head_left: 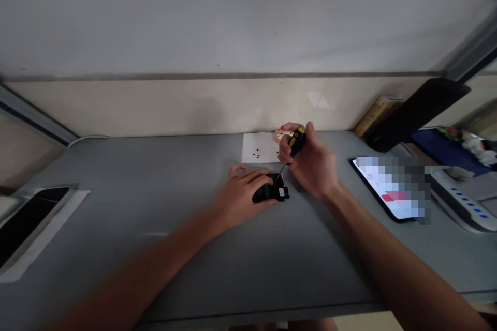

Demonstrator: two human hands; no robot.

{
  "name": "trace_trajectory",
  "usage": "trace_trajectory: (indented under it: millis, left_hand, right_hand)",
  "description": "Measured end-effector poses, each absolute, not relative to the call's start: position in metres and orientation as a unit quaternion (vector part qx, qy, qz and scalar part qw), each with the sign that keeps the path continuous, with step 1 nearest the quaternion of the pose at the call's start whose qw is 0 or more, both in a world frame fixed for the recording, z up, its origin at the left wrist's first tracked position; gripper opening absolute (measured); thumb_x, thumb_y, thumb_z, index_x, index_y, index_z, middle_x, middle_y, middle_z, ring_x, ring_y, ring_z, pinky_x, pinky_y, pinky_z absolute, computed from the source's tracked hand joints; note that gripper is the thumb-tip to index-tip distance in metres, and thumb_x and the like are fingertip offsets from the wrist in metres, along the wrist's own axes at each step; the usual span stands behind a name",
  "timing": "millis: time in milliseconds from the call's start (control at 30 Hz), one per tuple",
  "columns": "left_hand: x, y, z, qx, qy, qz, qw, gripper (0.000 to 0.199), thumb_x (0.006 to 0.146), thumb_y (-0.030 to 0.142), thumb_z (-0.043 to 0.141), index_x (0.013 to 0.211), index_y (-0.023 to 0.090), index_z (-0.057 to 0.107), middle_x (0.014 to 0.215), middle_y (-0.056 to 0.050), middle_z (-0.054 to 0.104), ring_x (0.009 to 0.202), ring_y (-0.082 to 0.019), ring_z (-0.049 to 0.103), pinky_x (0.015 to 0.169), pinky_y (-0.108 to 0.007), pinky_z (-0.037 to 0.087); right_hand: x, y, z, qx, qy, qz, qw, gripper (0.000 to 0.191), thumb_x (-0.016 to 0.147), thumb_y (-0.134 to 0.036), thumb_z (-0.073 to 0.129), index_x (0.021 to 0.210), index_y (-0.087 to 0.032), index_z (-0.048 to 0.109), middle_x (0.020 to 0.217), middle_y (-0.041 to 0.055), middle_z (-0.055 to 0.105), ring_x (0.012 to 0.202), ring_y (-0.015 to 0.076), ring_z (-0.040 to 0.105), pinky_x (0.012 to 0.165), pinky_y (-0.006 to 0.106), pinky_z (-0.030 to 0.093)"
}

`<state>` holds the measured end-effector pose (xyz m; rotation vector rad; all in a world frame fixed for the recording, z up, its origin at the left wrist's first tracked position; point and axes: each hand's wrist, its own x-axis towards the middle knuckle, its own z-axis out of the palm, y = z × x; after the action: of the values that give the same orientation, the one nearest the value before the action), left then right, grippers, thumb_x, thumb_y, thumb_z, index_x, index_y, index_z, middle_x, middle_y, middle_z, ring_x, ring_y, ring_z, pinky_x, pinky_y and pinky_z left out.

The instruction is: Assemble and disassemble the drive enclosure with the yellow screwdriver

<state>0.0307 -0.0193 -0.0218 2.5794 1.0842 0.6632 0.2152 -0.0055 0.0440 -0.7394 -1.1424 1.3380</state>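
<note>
Left hand [248, 190] closed over black device [274, 190], holding it on grey table [186, 274], near centre. Right hand [313, 163] wrapped round yellow-black handle of screwdriver [297, 142], shaft slanting down-left, tip at device. White paper [260, 146] just beyond device, at far edge by wall [155, 106]; small dark bits [257, 153] on it, orange-white item [280, 136] at its right, partly behind right hand. Right side: lit phone [382, 189], white power strip [464, 199], black case [417, 114] leaning far right. Left side: dark tablet [33, 217] on white sheet [50, 235].
</note>
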Motion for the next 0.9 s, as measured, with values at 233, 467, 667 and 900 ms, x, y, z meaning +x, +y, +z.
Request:
trace_trajectory:
  millis: [233,467,667,900]
  left_hand:
    - [0.030,-0.018,-0.021,0.891,0.373,0.220,0.135,0.026,0.095,0.047,0.071,0.112,0.027,0.070,0.132,-0.005,0.072,0.124,-0.027,0.066,0.118,-0.052,0.032]
    - [0.032,-0.023,-0.024,0.881,0.399,0.215,0.138,0.027,0.098,0.048,0.066,0.115,0.027,0.068,0.138,-0.005,0.069,0.124,-0.027,0.066,0.118,-0.051,0.031]
    - [0.035,-0.027,-0.026,0.870,0.415,0.229,0.135,0.028,0.099,0.050,0.064,0.115,0.028,0.069,0.139,-0.006,0.068,0.127,-0.029,0.064,0.119,-0.054,0.030]
    - [0.027,-0.021,-0.018,0.890,0.380,0.208,0.141,0.026,0.100,0.045,0.060,0.119,0.029,0.068,0.137,-0.005,0.070,0.125,-0.027,0.065,0.121,-0.053,0.029]
  right_hand:
    - [0.222,-0.005,0.039,-0.314,-0.497,0.566,0.578,0.054,0.074,-0.060,0.083,0.074,-0.025,0.042,0.076,-0.0042,0.053,0.058,0.0097,0.049,0.056,0.028,0.042]
    - [0.218,-0.003,0.042,-0.322,-0.502,0.547,0.587,0.052,0.087,-0.078,0.057,0.085,-0.026,0.053,0.063,-0.0064,0.039,0.049,0.0100,0.035,0.049,0.028,0.034]
    - [0.222,-0.007,0.046,-0.317,-0.486,0.565,0.586,0.044,0.080,-0.063,0.076,0.080,-0.025,0.055,0.088,0.0004,0.059,0.076,0.0142,0.059,0.069,0.030,0.050]
    - [0.221,-0.001,0.038,-0.344,-0.514,0.516,0.592,0.054,0.084,-0.074,0.064,0.076,-0.026,0.042,0.062,-0.0082,0.036,0.050,0.0090,0.035,0.050,0.026,0.035]
